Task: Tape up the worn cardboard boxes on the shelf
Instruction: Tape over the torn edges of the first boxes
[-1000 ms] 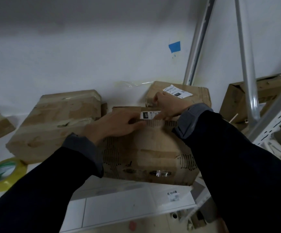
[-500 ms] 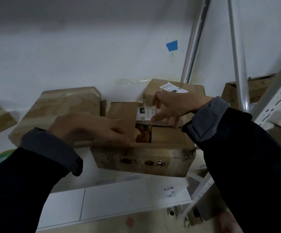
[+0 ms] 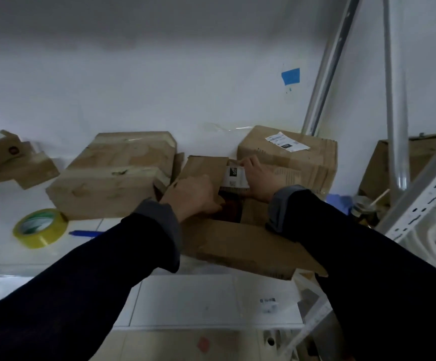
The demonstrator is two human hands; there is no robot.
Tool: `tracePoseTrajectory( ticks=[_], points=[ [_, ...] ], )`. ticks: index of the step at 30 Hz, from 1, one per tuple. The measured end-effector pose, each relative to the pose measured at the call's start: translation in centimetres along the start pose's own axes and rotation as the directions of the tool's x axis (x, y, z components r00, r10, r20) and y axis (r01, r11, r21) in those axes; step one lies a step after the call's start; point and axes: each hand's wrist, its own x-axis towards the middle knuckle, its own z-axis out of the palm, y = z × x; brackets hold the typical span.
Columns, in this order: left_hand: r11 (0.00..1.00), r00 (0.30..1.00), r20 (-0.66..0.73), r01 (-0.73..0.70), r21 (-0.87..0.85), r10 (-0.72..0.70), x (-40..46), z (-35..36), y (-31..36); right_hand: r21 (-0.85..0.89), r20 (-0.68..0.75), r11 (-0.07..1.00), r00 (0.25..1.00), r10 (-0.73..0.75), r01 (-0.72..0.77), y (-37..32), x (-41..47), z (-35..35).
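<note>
Cardboard box (image 3: 237, 246) sat open, left hand (image 3: 193, 196) gripping its left flap (image 3: 203, 165), right hand (image 3: 261, 178) gripping the labelled flap (image 3: 233, 175); tape roll (image 3: 39, 227) lay well left, nearer left hand.

Storeroom: metal shelving (image 3: 420, 201) stacked with cardboard boxes (image 3: 289, 157).

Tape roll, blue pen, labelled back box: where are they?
Tape roll (image 3: 43, 241): head view, yellow outer side.
Blue pen (image 3: 85, 233): head view, middle of barrel.
Labelled back box (image 3: 314, 162): head view, cardboard below label.
</note>
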Motion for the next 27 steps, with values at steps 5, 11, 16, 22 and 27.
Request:
tracePoseTrajectory(
  ticks=[5, 11, 16, 22, 27],
  points=[
    [0.995, 0.994, -0.068, -0.089, 0.035, 0.091, -0.4, -1.7, -1.5, -0.061, -0.052, 0.990, 0.990, -0.128, 0.125, 0.1, 1.6, 0.5],
    [0.999, 0.990, -0.137, -0.028, -0.021, 0.025, 0.0, -2.6, -2.0, -0.027, -0.317, 0.996, 0.945, -0.087, 0.083, -0.9, 2.3, -3.7],
    [0.999, 0.983, -0.180, 0.048, 0.025, -0.042, 0.2, -2.2, -1.9, 0.106, -0.416, 0.994, 0.906, 0.082, -0.041, -0.4, 2.9, -6.1],
    [1.000, 0.985, -0.170, -0.014, 0.025, 0.018, -0.3, -2.3, -1.1, 0.163, -0.432, 0.976, 0.879, 0.200, -0.142, 0.9, 5.3, -7.4],
    [0.999, 0.995, -0.086, -0.043, -0.015, 0.041, -0.4, -2.8, -1.6, 0.237, -0.388, 0.948, 0.874, 0.293, -0.213, 0.9, 7.3, -7.7]
  ],
)
